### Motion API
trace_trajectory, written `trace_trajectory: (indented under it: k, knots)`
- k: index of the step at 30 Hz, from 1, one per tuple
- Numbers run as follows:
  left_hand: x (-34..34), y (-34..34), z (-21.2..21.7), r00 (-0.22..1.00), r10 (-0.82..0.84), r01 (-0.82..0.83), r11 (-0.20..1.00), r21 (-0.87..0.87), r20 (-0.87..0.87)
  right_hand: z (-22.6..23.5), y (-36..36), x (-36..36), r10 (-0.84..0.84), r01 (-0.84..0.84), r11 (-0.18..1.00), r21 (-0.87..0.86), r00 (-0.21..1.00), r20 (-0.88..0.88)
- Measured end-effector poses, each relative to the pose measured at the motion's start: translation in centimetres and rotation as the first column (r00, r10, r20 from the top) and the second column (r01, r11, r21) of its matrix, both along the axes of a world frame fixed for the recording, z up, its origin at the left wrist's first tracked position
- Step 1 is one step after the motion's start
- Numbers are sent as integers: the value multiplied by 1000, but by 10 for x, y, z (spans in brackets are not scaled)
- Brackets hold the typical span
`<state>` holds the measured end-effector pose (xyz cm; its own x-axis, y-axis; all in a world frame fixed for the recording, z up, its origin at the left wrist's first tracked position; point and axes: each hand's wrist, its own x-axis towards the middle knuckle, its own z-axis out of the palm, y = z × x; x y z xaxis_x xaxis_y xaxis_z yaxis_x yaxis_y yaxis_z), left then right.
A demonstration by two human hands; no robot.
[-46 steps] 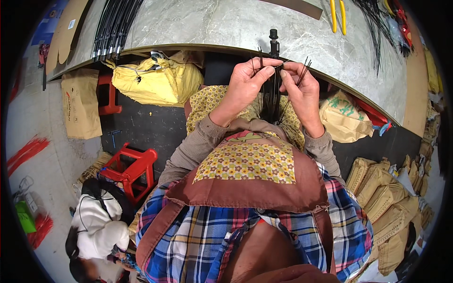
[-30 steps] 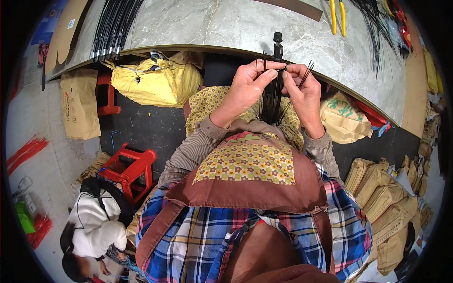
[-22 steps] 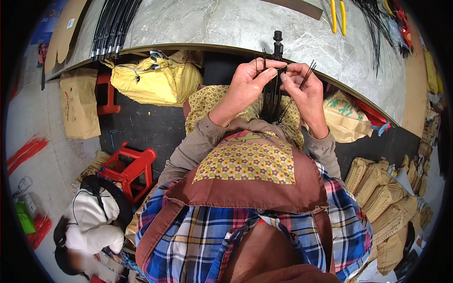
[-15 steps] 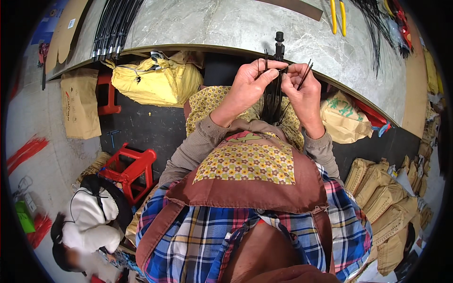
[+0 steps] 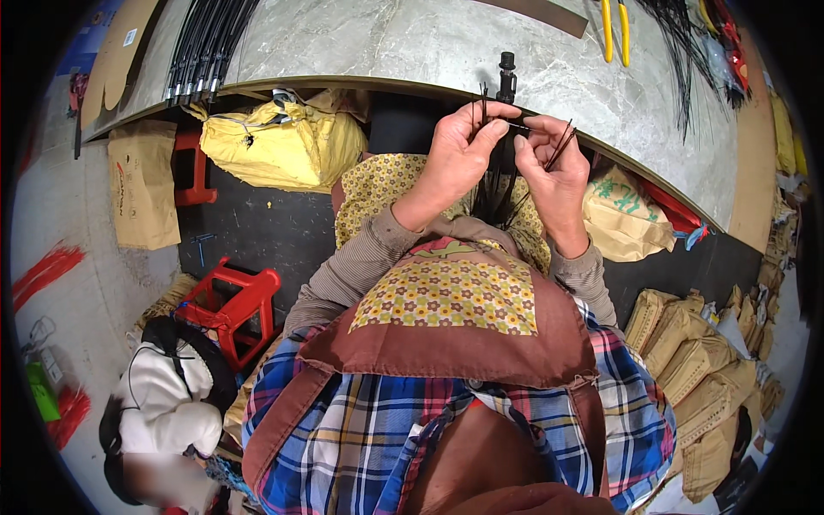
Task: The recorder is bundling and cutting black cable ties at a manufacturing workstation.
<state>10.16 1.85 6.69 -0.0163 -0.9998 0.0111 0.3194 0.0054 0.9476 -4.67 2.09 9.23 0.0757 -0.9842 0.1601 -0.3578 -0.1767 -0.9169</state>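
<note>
My left hand [image 5: 463, 148] is closed in a pinch between thumb and forefinger, with thin black ties [image 5: 483, 103] poking up past the fingers. Opposite it, my right hand [image 5: 556, 172] is also pinched, and more thin black ties [image 5: 562, 142] stick out of it. A fine dark strand [image 5: 519, 126] spans the small gap between the fingertips. Under and between both hands runs a bundle of black cable [image 5: 491, 193] over my lap. Its black threaded connector [image 5: 507, 77] rests at the table's front edge. My fingers partly hide the bundle.
On the grey table [image 5: 378, 47] lie black cable bundles [image 5: 206, 51], yellow-handled pliers [image 5: 615, 33] and loose black strands [image 5: 674, 60]. Below are a yellow sack [image 5: 283, 150], a red stool [image 5: 227, 300] and paper sacks [image 5: 687, 360]. A person in white [image 5: 167, 395] is at lower left.
My right hand has shifted slightly to the right, widening the gap between my fingertips, where the strand now shows stretched. The person at lower left has moved a little.
</note>
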Motion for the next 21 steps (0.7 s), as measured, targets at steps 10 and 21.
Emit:
trace_trajectory:
  k: [10,21]
  knots:
    - [1,2,-4,958,-98,112,993,34,-269,6,4,-18,-80,3,981,193,916,393]
    - [-2,9,-9,960,-13,46,993,111,-281,-1,4,-30,35,-127,972,196,909,416]
